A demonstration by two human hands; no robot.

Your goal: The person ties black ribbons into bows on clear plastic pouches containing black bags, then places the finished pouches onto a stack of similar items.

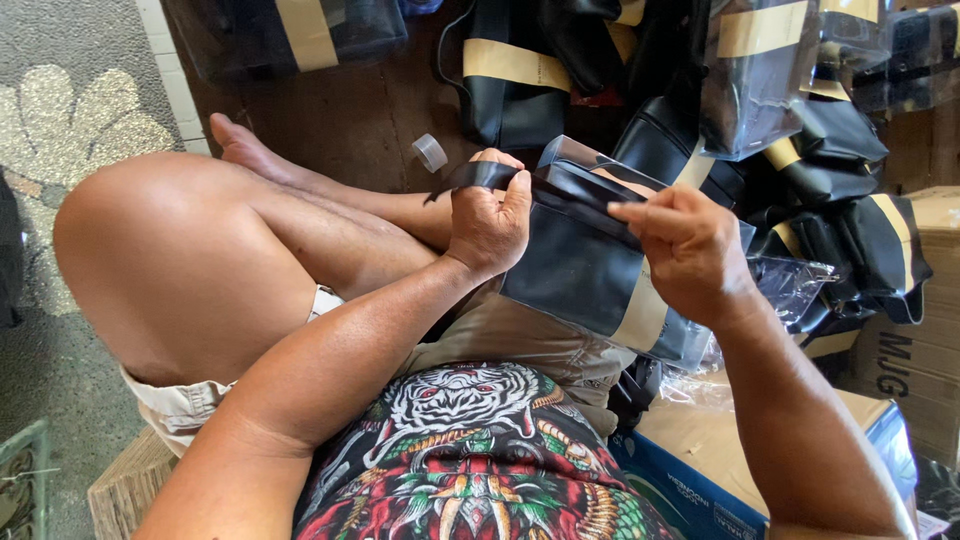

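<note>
In the head view, a black folded cover in a clear plastic bag is being held over the lap, its open top edge being pinched by the left hand and the right hand, probably so that it is being kept taut. It is being shown glossy, with a tan band, while similar bagged covers are being kept piled just beyond.
</note>
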